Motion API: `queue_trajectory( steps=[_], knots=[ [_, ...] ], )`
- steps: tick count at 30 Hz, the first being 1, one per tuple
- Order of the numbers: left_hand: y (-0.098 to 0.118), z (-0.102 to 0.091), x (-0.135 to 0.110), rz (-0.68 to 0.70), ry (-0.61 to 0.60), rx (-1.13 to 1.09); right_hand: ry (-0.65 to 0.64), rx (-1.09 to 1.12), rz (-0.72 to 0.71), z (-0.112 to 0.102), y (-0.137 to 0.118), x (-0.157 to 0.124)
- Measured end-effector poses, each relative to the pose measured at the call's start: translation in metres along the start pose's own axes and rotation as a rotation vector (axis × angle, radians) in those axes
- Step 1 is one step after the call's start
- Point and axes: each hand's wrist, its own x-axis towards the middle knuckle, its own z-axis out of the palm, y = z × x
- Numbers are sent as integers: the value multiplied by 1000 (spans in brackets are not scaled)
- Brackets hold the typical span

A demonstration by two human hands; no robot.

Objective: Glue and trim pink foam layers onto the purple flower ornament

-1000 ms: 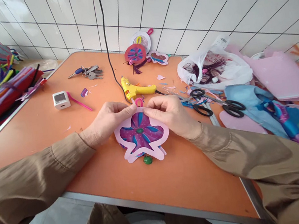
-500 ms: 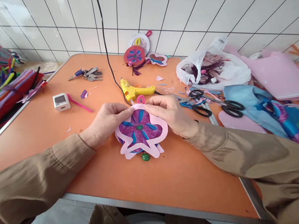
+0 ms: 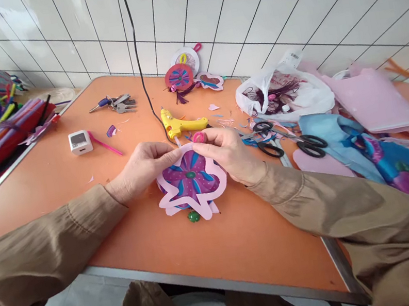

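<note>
Between my hands, above the orange table (image 3: pixel 155 234), hangs a butterfly-shaped craft ornament (image 3: pixel 197 177) with a pink paper border and a purple and blue patterned middle. My left hand (image 3: pixel 147 165) pinches its top edge from the left. With thumb and fingers, my right hand (image 3: pixel 230 154) grips the top edge on the right. A pink loop (image 3: pixel 199 137) sticks up by the right fingertips. Below the ornament's lower edge shows a green ball with pale dots (image 3: pixel 193 216). Just beyond my fingers lies a yellow glue gun (image 3: pixel 186 124).
Two pairs of black-handled scissors (image 3: pixel 311 145) lie on the right among paper scraps and blue fabric (image 3: pixel 327 137). Behind them sits a white plastic bag (image 3: pixel 316 97) with dark tassels. Keys (image 3: pixel 121 103) and a white charger (image 3: pixel 80 143) are at left. Finished-looking ornaments (image 3: pixel 179 76) lean near the tiled wall.
The pink loop has tipped right, against my right fingers. The ornament's pink border has shifted slightly leftward and down at its lower left. The whole view has moved a little.
</note>
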Motion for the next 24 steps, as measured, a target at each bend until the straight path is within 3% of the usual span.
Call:
queue_trajectory(
  steps=[8,12,18,24],
  knots=[
    [0,0,0,77,22,137,-69,-39,-53,-4,0,0],
    [3,2,-2,54,-5,137,-37,-111,-75,-3,-2,1],
    [0,1,-2,35,136,-2,1,-55,-51,-1,0,1],
    [4,-1,-5,145,188,101,95,73,-4,-1,2,2]
  ],
)
